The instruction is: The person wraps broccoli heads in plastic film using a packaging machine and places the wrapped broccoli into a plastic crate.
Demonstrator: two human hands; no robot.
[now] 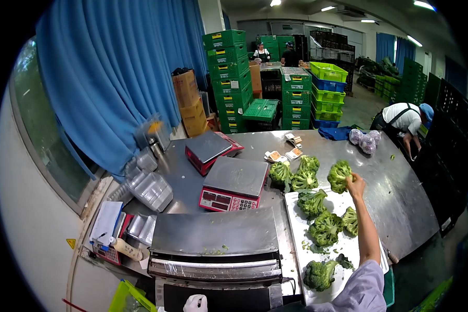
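My right hand (355,185) is closed on a broccoli head (339,176), holding it at the far end of a white cutting board (338,283). Several more broccoli heads (325,229) lie on the board below my forearm, with small green scraps among them. Beyond the board's far edge sits another group of broccoli (305,179). At the bottom edge my left hand (195,303), in a white glove, is in front of the wrapping machine (216,234). Its fingers look curled in; whatever they hold, if anything, is hidden.
Red digital scales (231,182) stand left of the broccoli. Clear plastic trays (150,191) are stacked by the window. Bundles of labels (275,156) and netted purple-white produce (366,141) lie farther back. Green crates (233,78) rise behind the table; a person (403,119) bends at right.
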